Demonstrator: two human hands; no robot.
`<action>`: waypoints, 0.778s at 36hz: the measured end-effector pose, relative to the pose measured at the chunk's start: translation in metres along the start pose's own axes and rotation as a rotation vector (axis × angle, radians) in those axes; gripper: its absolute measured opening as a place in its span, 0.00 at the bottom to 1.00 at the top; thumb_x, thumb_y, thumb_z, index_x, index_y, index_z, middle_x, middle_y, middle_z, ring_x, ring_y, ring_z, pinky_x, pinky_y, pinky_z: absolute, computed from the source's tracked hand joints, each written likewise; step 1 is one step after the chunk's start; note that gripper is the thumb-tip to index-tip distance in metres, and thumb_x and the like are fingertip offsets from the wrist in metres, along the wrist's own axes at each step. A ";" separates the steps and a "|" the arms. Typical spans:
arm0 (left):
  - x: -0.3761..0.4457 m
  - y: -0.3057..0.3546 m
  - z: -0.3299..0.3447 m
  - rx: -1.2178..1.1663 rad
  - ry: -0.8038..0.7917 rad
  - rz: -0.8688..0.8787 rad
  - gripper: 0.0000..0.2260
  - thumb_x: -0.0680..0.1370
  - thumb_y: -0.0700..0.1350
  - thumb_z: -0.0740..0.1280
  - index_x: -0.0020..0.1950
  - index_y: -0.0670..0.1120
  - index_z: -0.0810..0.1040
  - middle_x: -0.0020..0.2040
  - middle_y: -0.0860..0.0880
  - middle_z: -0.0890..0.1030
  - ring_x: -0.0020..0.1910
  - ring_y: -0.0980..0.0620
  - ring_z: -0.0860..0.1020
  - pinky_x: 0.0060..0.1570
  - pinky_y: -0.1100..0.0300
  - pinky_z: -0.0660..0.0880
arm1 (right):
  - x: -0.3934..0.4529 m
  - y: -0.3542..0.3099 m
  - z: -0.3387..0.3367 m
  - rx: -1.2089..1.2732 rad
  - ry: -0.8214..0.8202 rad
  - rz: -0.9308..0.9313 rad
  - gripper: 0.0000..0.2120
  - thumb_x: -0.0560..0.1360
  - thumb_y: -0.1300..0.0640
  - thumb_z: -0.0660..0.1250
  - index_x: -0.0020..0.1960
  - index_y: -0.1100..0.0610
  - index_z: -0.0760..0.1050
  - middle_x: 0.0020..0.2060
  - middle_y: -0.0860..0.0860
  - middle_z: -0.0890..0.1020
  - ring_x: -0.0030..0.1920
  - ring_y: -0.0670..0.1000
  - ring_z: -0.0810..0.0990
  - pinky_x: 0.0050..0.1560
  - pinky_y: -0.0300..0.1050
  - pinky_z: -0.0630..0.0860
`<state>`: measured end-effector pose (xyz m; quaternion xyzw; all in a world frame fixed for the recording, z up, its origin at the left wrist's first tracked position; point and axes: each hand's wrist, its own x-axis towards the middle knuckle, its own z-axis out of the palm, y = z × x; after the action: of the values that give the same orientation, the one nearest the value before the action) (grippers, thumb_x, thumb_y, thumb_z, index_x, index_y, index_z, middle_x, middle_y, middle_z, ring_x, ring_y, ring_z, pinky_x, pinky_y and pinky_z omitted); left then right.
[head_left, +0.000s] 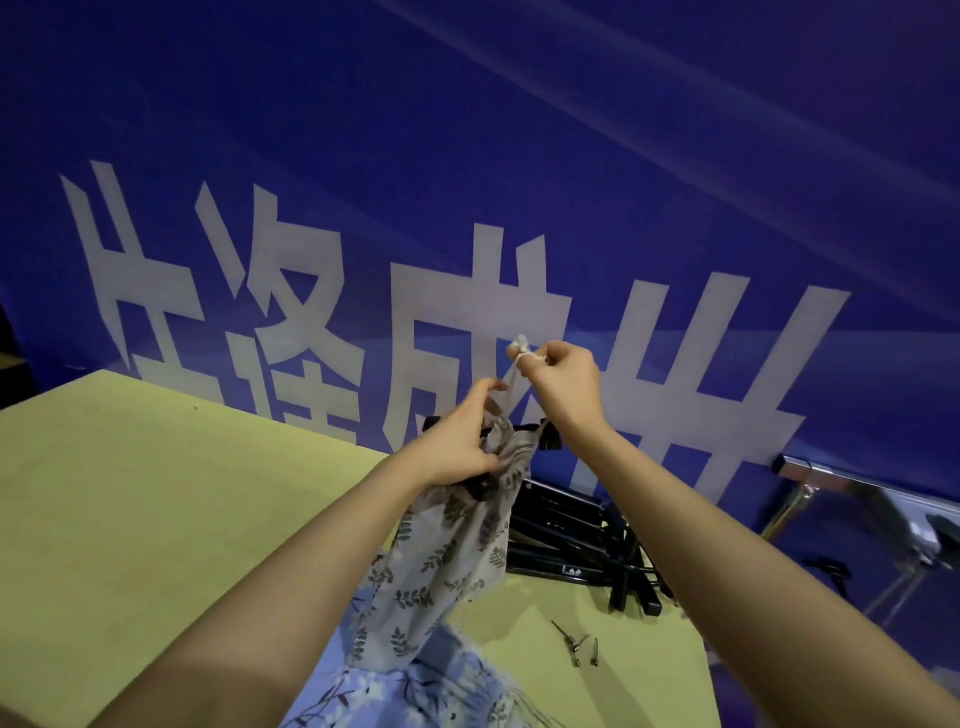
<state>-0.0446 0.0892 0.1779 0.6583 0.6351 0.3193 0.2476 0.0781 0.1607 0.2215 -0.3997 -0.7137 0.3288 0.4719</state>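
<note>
Cloth this limp and light wants holding high: your left hand (457, 447) grips the garment (447, 561), right hand (566, 384) pinches its strap (513, 382).

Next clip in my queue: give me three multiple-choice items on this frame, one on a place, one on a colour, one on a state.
1. Where does the pile of black hangers lie?
A. on the table, right of the leaf-print garment
B. on the floor
C. in a box
2. What colour is the banner behind?
A. red
B. blue with white characters
C. green
3. What is the right hand doing?
A. lying flat
B. hanging idle
C. holding the garment's thin strap up
Answers: 1 A, the pile rests on the tabletop; 2 B, blue fills the background; 3 C, the strap loops round its curled fingers, while the left hand grips the garment.
</note>
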 end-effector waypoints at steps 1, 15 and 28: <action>-0.001 0.004 0.002 -0.025 -0.023 0.019 0.33 0.72 0.43 0.69 0.70 0.56 0.55 0.58 0.50 0.73 0.57 0.50 0.75 0.53 0.55 0.74 | 0.000 -0.003 0.001 -0.056 -0.003 -0.030 0.19 0.74 0.48 0.69 0.32 0.59 0.71 0.22 0.47 0.70 0.23 0.43 0.68 0.28 0.43 0.68; 0.006 0.018 0.033 0.383 0.224 -0.098 0.15 0.80 0.53 0.56 0.49 0.45 0.77 0.46 0.44 0.81 0.51 0.42 0.78 0.49 0.55 0.66 | -0.005 -0.001 -0.018 -0.647 0.156 -0.791 0.12 0.73 0.54 0.67 0.33 0.58 0.71 0.27 0.50 0.74 0.24 0.51 0.71 0.20 0.43 0.65; 0.000 0.032 0.057 0.575 0.101 -0.112 0.16 0.79 0.55 0.53 0.43 0.46 0.73 0.47 0.43 0.82 0.48 0.43 0.77 0.56 0.53 0.67 | -0.038 -0.017 -0.036 -0.031 0.261 -0.139 0.22 0.73 0.48 0.71 0.30 0.61 0.69 0.22 0.51 0.68 0.25 0.48 0.65 0.30 0.46 0.67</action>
<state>0.0191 0.0918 0.1635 0.6487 0.7463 0.1445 0.0363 0.1166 0.1225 0.2331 -0.3959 -0.6771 0.2296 0.5763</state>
